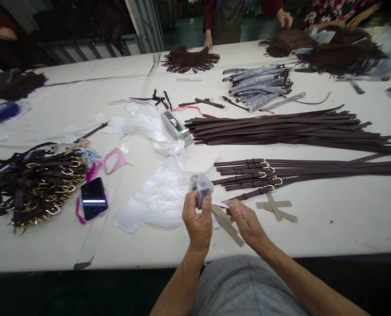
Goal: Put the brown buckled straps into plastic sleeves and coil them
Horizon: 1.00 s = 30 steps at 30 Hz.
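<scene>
My left hand (198, 224) is closed around a small bundle in thin, translucent greyish wrapping (202, 185), held upright above the table near its front edge. What the wrapping contains is hidden. Just to the right, my right hand (248, 221) pinches the end of a narrow white strip (220, 204) that reaches to the bundle. Brown card strips (230, 228) lie below and between the hands. A fan of thin white wrapping sheets (152, 197) spreads to the left. Dark brown straps with gold buckles (248, 171) lie beyond my right hand.
A tape dispenser (176, 127) stands ahead, beside a long pile of brown straps (281, 127). Wrapped straps (261, 83) are stacked behind. On the left lie a buckle pile (44, 184) and a phone (94, 198). Co-workers handle fringed brown pieces (190, 59) across the table.
</scene>
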Motion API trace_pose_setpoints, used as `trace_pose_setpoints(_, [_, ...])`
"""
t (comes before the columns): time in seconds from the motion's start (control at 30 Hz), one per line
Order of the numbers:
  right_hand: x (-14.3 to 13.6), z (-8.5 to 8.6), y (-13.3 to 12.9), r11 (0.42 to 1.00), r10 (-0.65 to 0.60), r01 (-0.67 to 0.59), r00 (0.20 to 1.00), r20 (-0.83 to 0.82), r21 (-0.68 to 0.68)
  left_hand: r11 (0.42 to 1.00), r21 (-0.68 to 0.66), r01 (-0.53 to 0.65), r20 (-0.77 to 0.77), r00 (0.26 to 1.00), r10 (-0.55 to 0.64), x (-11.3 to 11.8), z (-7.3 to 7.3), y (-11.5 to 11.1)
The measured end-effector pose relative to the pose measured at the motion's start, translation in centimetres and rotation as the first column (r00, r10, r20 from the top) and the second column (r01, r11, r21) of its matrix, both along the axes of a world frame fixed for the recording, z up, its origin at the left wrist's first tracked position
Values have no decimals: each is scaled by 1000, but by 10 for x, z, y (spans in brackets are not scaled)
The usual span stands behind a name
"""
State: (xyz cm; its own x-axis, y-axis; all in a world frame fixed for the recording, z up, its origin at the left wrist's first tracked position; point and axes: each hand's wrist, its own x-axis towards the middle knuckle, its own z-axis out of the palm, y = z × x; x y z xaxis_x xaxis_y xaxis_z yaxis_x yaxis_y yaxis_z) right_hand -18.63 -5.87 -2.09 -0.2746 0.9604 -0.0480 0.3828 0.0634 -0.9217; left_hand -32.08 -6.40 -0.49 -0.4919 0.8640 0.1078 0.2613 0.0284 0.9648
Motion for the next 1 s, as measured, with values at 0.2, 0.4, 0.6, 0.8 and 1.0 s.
trace_pose_setpoints(0.2, [2,2,-2,995,31,-26,999,43,-95,998,-56,23,185,983,-12,3,-7,1])
trace_pose_setpoints(0.4, [12,2,8,972,-159,142,984,79,189,998,-62,5,679,733,38,-6,-13,-6])
trace_pose_setpoints(0.6, [5,10,16,883,-84,81,996,-14,463,997,61,41,901,428,-73,10,1,-19])
trace_pose_setpoints(0.8, [3,4,18,708,-97,17,993,72,706,995,95,-42,949,306,-77,29,17,-16])
trace_pose_setpoints(1.0, [10,-7,24,559,-105,-137,967,233,818,992,6,-123,970,243,25,31,27,-13])
